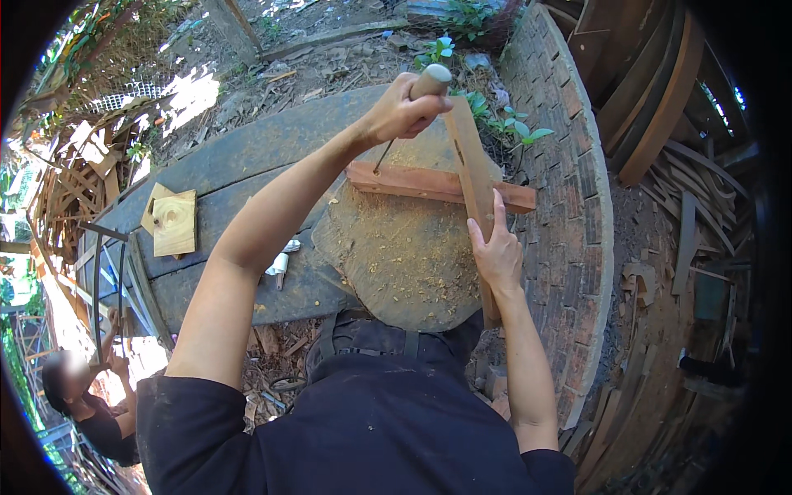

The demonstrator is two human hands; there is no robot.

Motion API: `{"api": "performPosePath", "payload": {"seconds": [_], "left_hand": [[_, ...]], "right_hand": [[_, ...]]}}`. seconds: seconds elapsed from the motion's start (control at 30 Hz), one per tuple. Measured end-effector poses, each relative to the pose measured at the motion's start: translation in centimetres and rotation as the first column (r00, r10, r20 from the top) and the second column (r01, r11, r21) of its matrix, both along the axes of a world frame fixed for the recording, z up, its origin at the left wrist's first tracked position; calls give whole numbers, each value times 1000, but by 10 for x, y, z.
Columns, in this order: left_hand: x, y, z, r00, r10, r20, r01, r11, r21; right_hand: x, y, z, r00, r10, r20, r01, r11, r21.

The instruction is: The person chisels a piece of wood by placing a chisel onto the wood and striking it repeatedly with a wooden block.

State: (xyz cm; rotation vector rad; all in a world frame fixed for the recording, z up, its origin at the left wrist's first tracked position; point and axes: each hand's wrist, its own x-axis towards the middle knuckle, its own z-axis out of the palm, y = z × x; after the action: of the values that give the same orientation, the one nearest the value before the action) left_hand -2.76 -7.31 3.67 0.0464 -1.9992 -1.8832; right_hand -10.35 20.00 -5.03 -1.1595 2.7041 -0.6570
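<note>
My left hand (406,111) is closed in a fist round a chisel's thick pale handle (431,80). The chisel's thin dark shaft slants down to a small hole in the reddish wooden beam (412,181), which lies crosswise on a round wooden stump (396,256). Over the beam's right part runs a long, lighter wooden bar (472,169) with a narrow slot in its upper part. My right hand (501,254) grips this bar below the crossing, thumb at its left and index finger stretched along its right. Wood chips and dust cover the stump's top.
A dark plank bench (239,190) spreads left of the stump, bearing a square pale wood piece (175,223) and a small white object (279,266). A low brick wall (565,214) borders the right side. Another person (95,404) handles a frame-like tool at lower left. Timber leans at far right.
</note>
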Motion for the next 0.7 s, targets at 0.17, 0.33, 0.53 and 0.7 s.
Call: {"api": "performPosePath", "payload": {"seconds": [0.17, 0.33, 0.53, 0.7], "left_hand": [[-2, 15, -2, 1000, 5, -17, -6, 996, -94], [7, 13, -5, 999, 25, -31, -27, 998, -52], [9, 25, -11, 996, 55, -72, -70, 972, -225], [16, 19, -12, 996, 82, -42, -88, 986, -145]], "right_hand": [[1, 1, 1, 1000, -7, 6, 7, 1000, -11], [1, -2, 2, 999, -31, 20, 30, 999, 45], [1, -3, 3, 999, -31, 14, 30, 998, 52], [3, -3, 2, 1000, -21, -22, 21, 999, 31]]}}
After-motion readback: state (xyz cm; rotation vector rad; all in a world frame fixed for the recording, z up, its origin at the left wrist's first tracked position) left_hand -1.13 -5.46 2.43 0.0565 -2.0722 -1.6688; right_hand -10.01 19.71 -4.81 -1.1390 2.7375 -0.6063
